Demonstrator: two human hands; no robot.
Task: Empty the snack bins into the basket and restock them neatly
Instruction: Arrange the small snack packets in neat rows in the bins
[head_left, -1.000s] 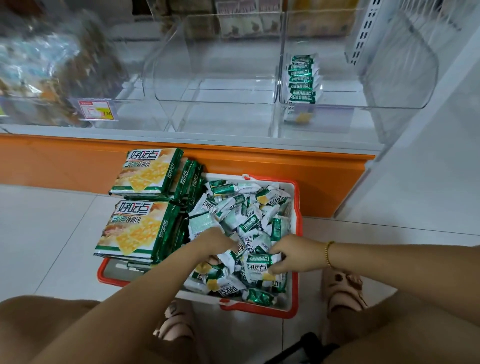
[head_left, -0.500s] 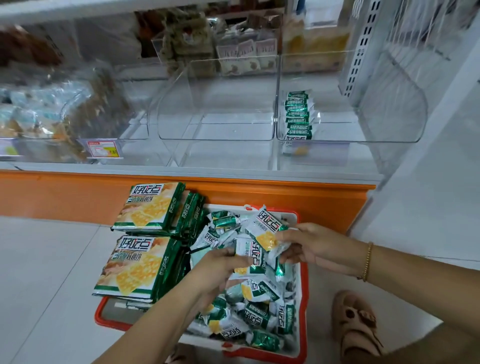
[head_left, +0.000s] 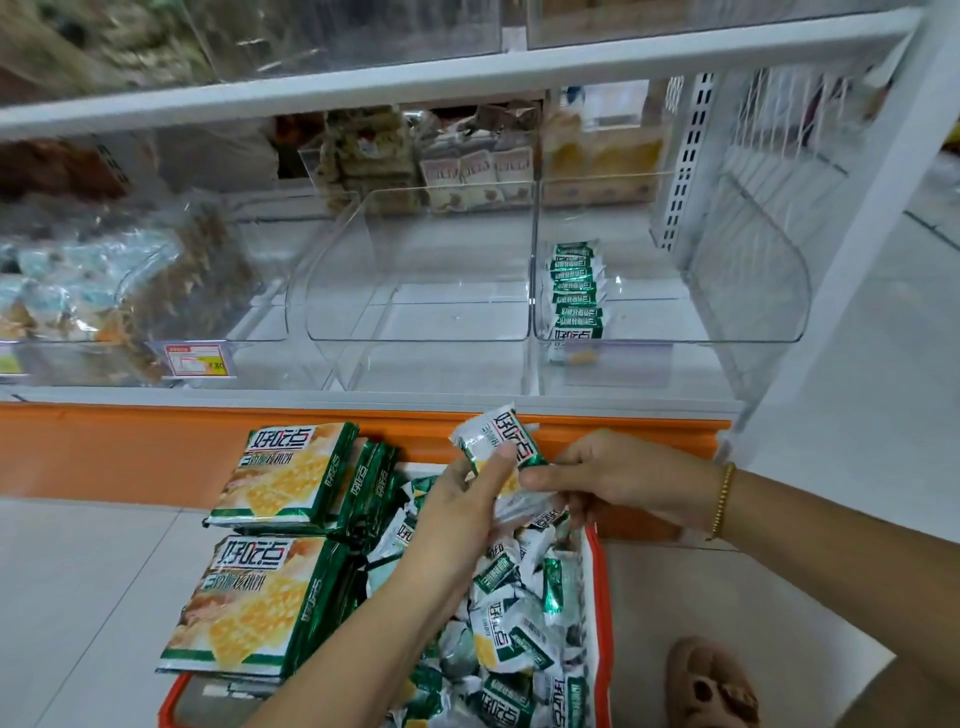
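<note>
An orange and white basket (head_left: 602, 623) on the floor holds several small green and white snack packets (head_left: 509, 639) and several large green cracker packs (head_left: 270, 597). My left hand (head_left: 462, 519) grips a bunch of small packets (head_left: 498, 447) above the basket, thumb on the top one. My right hand (head_left: 613, 483) pinches the same bunch from the right. On the shelf stand two clear bins: the middle bin (head_left: 415, 317) holds nothing, the right bin (head_left: 675, 322) has a neat row of small packets (head_left: 576, 291) at its left side.
A bin of mixed wrapped snacks (head_left: 119, 291) sits at the left with a price tag (head_left: 197, 358). More snack bins stand on the back of the shelf (head_left: 467, 182). An orange plinth (head_left: 104, 452) runs under the shelf. My sandalled foot (head_left: 711, 686) is right of the basket.
Both hands rose out of the basket with a bunch of small packets, now held higher, near the orange plinth. The camera tilted up, showing more of the shelf.
</note>
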